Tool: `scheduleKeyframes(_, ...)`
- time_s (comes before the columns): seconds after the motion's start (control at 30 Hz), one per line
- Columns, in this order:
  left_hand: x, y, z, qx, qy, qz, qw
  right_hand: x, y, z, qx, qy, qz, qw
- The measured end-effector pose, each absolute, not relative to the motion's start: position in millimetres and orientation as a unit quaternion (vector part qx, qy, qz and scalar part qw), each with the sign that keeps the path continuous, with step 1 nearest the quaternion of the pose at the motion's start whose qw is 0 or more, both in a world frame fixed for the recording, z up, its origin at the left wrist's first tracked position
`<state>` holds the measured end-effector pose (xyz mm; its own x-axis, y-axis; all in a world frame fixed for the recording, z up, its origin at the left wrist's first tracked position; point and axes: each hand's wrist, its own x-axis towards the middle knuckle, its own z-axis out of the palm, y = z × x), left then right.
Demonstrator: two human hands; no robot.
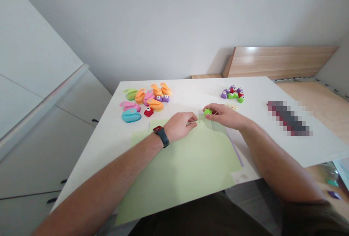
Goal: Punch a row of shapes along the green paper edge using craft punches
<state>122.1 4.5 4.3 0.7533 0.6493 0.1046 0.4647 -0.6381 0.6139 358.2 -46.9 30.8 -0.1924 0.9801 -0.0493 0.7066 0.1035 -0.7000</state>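
A large sheet of pale green paper (185,170) lies on the white table and hangs over its near edge. My left hand (180,126), with a dark watch on the wrist, is closed at the sheet's far edge, fingertips pinching the paper. Just to its right, my right hand (225,115) grips a small light-green craft punch (207,112) between thumb and fingers, at the same far edge. A few tiny marks or holes show in the paper between the hands. Part of the punch is hidden by my right fingers.
Large colourful lever punches (131,115) cluster at the back left, with a small red punch (148,112) beside them. Several small punches (232,93) stand at the back right. Pale scraps (232,107) lie behind my right hand. A blurred dark object (290,119) lies at far right.
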Motion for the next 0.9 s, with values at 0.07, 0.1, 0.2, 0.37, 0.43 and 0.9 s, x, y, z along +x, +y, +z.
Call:
scheduleKeyframes(0.07,121.5,4.6,3.5,0.89,0.313,0.161,0.291,359.4,-46.4,31.1,-0.602,-0.699,0.31,0.231)
scheduleKeyframes(0.1,121.4,4.6,3.0,0.889,0.313,0.162,0.291,359.9,-46.1,31.2,-0.604,-0.693,0.315,0.237)
scheduleKeyframes(0.2,121.4,4.4,1.6,0.888,0.314,0.167,0.291,361.4,-45.1,31.3,-0.602,-0.67,0.349,0.258)
scheduleKeyframes(0.37,121.6,4.5,1.4,0.89,0.312,0.167,0.287,362.5,-43.5,34.7,-0.601,-0.621,0.413,0.287)
scheduleKeyframes(0.43,121.5,4.4,1.7,0.89,0.313,0.167,0.287,361.8,-43.4,37.1,-0.607,-0.599,0.432,0.294)
scheduleKeyframes(0.9,120.9,5.0,-1.6,0.893,0.305,0.176,0.281,375.2,-37.2,38.0,-0.699,-0.598,0.278,0.277)
